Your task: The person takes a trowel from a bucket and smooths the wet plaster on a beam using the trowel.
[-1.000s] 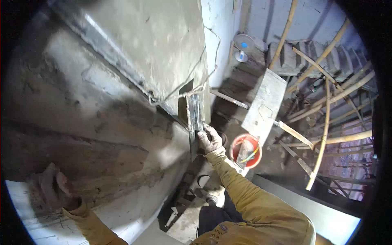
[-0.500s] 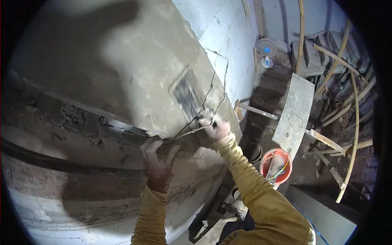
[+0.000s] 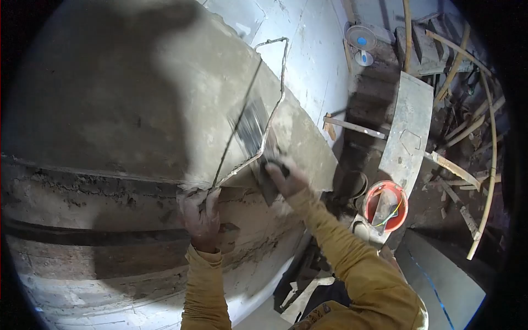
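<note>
My right hand [image 3: 289,175] is wrapped round the handle of a metal trowel [image 3: 250,132], whose blade is blurred by motion against the grey plastered surface [image 3: 220,104]. At the lower edge of that plaster, my left hand [image 3: 200,215] is raised with bent fingers at the end of a thin bent rod [image 3: 273,116]. Its fingertips meet at the rod's end, by the plaster's edge. The rod runs up past the trowel to the white wall, and its dark shadow falls across the plaster.
An orange bucket [image 3: 405,212] with a tool inside stands on a long board [image 3: 410,118] at the right. Behind are a fan [image 3: 361,39], steps and bamboo poles [image 3: 487,165]. A grey panel [image 3: 440,275] lies at the lower right.
Since a second ago, my left hand has come from the far left to the plaster's edge at the rod. The trowel has moved from beside the edge onto the plaster. The view has shifted.
</note>
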{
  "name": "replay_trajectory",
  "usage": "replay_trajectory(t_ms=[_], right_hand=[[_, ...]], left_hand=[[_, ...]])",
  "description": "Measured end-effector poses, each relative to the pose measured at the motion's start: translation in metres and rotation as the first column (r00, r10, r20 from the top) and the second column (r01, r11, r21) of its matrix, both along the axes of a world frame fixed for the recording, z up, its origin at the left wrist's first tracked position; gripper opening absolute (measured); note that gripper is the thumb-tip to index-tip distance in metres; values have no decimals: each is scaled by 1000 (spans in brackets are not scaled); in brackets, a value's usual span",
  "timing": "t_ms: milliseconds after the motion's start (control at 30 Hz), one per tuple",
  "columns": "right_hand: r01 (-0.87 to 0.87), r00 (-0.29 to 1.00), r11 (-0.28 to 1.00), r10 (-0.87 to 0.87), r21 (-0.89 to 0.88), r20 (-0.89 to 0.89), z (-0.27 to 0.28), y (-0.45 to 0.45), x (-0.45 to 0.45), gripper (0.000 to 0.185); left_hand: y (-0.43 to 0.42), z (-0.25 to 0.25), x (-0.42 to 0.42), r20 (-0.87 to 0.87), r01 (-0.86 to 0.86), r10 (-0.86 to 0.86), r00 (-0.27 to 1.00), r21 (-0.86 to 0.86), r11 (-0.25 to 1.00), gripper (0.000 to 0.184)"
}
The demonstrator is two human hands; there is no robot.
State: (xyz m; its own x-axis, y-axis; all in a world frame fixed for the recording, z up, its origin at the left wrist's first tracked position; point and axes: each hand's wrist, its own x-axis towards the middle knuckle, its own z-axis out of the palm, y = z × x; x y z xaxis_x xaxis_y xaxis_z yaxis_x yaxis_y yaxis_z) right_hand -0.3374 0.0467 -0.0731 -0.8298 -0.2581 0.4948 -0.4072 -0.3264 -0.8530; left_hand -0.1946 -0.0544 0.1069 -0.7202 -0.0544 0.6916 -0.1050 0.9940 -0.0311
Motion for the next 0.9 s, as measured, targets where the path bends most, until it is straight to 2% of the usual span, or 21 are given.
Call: replay_trajectory(t_ms=[67, 100, 133, 167, 200, 233, 333, 367, 400, 433, 467, 533, 567, 633, 733, 767, 800, 867, 900], right_hand=[[-79, 995, 977, 91, 197, -50, 44, 3, -38, 31], [-150, 986, 964, 132, 219, 97, 98, 17, -52, 32], [-133, 989, 962, 111, 239, 102, 117, 15, -67, 31], [109, 926, 994, -104, -7, -362, 100, -5, -86, 32], [-26, 988, 997, 36, 68, -153, 104, 1, -82, 32], [-168, 985, 980, 161, 109, 68, 108, 8, -76, 33], [-212, 958, 948, 153, 238, 244, 80, 24, -39, 35], [-190, 965, 975, 164, 111, 206, 42, 23, -25, 30], [-76, 990, 973, 48, 217, 130, 1, 24, -4, 31], [-84, 956, 966, 9, 246, 292, -26, 32, 18, 28], [-99, 890, 957, -36, 271, 454, -52, 37, 35, 27], [-19, 750, 998, -22, 54, 661, -156, 20, 44, 34], [36, 661, 998, 12, -48, 750, -184, 16, 50, 38], [-26, 533, 993, 108, -112, 839, -161, 15, 21, 25], [-89, 428, 949, 310, -302, 849, -107, 3, -17, 24], [-46, 427, 948, 303, -314, 852, -85, -1, -21, 25], [-101, 368, 918, 393, -384, 843, -67, 8, -26, 21], [-14, 623, 877, 383, -480, 682, -67, -10, -20, 13], [-101, 753, 897, 352, -430, 556, -70, -9, -16, 14]], left_hand=[[1, -1, 1, -28, 1, 2, 1000, 81, 997, 14], [0, -3, 2, -38, 4, 0, 999, 115, 993, 13], [-1, -5, 2, -51, 9, -1, 999, 150, 989, 12], [-1, -4, 3, -55, 8, 1, 998, 174, 985, 13], [1, -3, 3, -61, 6, 6, 998, 200, 980, 13], [1, -3, 1, -73, 7, 10, 997, 223, 975, 13], [4, 2, -4, -79, 15, 0, 997, 185, 983, 15], [3, 3, -1, -72, 16, -6, 997, 142, 990, 15], [-2, 2, 0, -68, 26, -19, 997, 101, 995, 15], [-4, 0, 1, -56, 40, -36, 998, 64, 997, 15], [-2, 0, 3, -39, 26, -22, 999, 103, 994, 15], [-1, 5, 3, -14, -4, 7, 1000, 162, 987, 16], [-1, 8, 5, 13, -18, 17, 1000, 105, 994, 16], [-1, 14, 5, 62, -37, 38, 997, -11, 999, 16], [2, 17, 8, 82, -102, 86, 993, 225, 969, 17], [2, 16, 8, 83, -129, 113, 990, 228, 965, 16], [2, 15, 8, 84, -159, 143, 986, 229, 961, 16], [0, 15, 10, 86, -179, 163, 983, 224, 958, 16], [-4, 14, 12, 85, -165, 149, 985, 221, 961, 16]])
